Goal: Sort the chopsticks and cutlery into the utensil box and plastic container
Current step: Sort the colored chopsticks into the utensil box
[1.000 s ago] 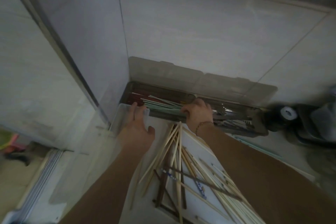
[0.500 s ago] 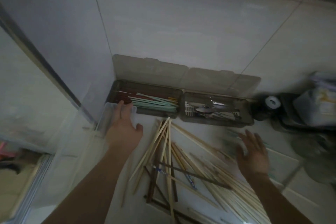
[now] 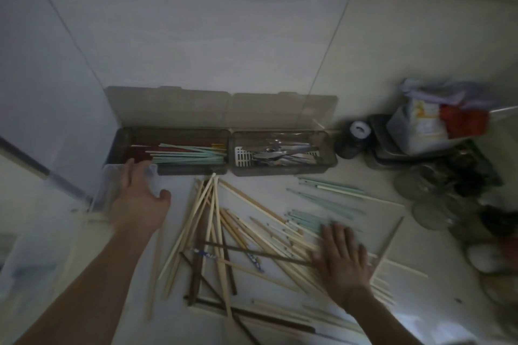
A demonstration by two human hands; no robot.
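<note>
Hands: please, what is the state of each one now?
Left hand: open, fingers resting on the clear plastic container.
Right hand: open, fingers spread flat over the loose chopsticks, holding nothing.

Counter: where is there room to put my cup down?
Bare counter shows right of the right hand, before the jars. A small gap lies between the left hand and the wooden chopsticks. The middle is crowded.

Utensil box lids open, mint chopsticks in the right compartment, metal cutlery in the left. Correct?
Not quite: compartments are swapped. The head view shows the mint chopsticks in the left compartment of the utensil box and the metal cutlery in the right. The lids are open.
</note>
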